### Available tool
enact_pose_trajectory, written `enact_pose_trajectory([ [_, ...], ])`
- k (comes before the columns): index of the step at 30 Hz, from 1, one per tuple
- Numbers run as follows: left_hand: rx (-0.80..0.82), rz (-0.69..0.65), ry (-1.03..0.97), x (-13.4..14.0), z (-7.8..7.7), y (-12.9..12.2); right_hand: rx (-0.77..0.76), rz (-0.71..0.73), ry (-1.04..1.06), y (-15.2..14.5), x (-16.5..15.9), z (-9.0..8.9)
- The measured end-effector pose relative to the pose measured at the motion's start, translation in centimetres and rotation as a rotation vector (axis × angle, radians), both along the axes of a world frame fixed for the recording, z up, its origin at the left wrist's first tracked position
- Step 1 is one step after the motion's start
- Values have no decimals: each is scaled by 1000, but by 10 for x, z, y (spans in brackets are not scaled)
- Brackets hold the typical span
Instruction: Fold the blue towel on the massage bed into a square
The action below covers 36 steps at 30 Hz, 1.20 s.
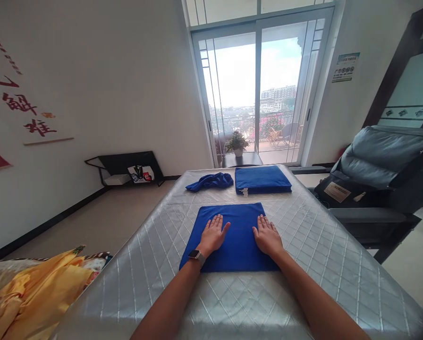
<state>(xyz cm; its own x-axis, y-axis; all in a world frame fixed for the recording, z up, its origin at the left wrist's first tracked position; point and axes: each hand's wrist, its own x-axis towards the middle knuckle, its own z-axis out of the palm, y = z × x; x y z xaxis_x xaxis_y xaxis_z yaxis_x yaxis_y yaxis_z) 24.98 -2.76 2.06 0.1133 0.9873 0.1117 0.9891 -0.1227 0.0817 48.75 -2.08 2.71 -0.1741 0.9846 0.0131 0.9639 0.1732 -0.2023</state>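
Two hands: left hand (214, 234) a bit left of lower centre in the frame, right hand (268, 236) over to the right of it, both palm-down on the blue cloth (238, 241).
Left fingers: straight and pretty much together, pointing up the frame, thumb sticking out toward the middle.
Right fingers: also close together, maybe tiny gaps, thumb out the other way. Neither hand's pinching anything.
Blue cloth: lower middle of the frame, lying as a flat four-sided piece on the silver quilted cover (144, 283). Can't tell how many layers.
Step in hand: smoothing or pressing it flat, if you ask me.
Next move: I'd say it calls for light, even palm pressure out toward the edges. Picking up an edge would need fingertips tucked under plus a pinch, and neither hand is set up for that yet.
Folded blue stack (263, 178): right of centre, beyond the hands, squared-off, with a pale tag (245, 192) at its near edge.
Crumpled blue cloth (211, 182): just left of that stack, all bunched up.
Watch (196, 255): left wrist, clear of the fabric work, I think.
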Motion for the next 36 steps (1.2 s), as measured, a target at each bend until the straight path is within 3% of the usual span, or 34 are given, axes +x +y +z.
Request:
enact_pose_trajectory([
  [4, 5, 172, 4, -59, -6, -3, -15, -4, -2, 2, 1, -2],
  [7, 18, 217, -49, -78, -11, -7, -16, -3, -19, 5, 2, -5],
  [12, 29, 214, -105, -79, -14, -7, -16, 3, -66, 2, 2, -3],
  [16, 68, 209, -108, -79, -18, -5, -21, 28, -137, 6, 1, 9],
  [22, 72, 207, -76, -78, -17, -7, -17, 50, -140, 53, -6, 30],
  [27, 56, 202, -57, -77, -17, -7, -47, 69, -66, 81, -6, 16],
  [32, 79, 195, -33, -86, -30, 0, 9, 41, -28, 83, -2, -5],
  [36, 63, 225, 1, -98, -31, 1, 38, 37, -1, 81, -2, -5],
])
